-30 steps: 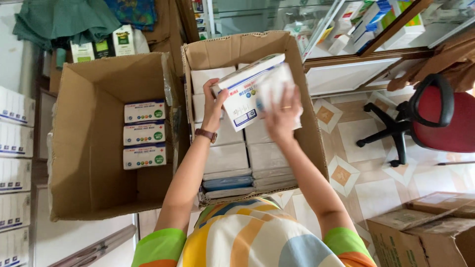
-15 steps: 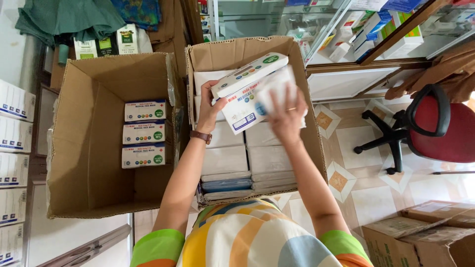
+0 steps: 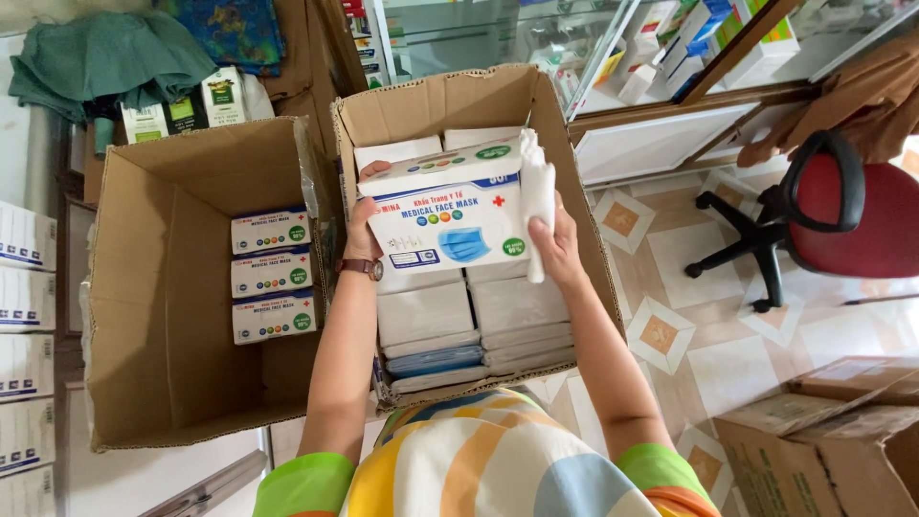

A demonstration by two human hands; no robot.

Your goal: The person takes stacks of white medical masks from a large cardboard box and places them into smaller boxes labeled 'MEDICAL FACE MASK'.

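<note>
You've got your left hand (image 3: 362, 225) and right hand (image 3: 558, 244) clamped on either end of a white rectangular cardboard mask box (image 3: 450, 215), over the open brown cardboard carton (image 3: 436, 101) of white packs.

You stand in what looks like a small pharmacy or medical supply shop: a glass display cabinet with small coloured medicine packets (image 3: 670, 43) runs along the top, beside a patterned tile floor (image 3: 728, 354). Two open brown cardboard cartons (image 3: 144, 287) hold rows of white retail boxes with blue and green print (image 3: 273, 275), and more white boxes (image 3: 24, 316) are stacked at the left edge. A red swivel office chair on black legs (image 3: 842, 215) sits by the counter.
</note>
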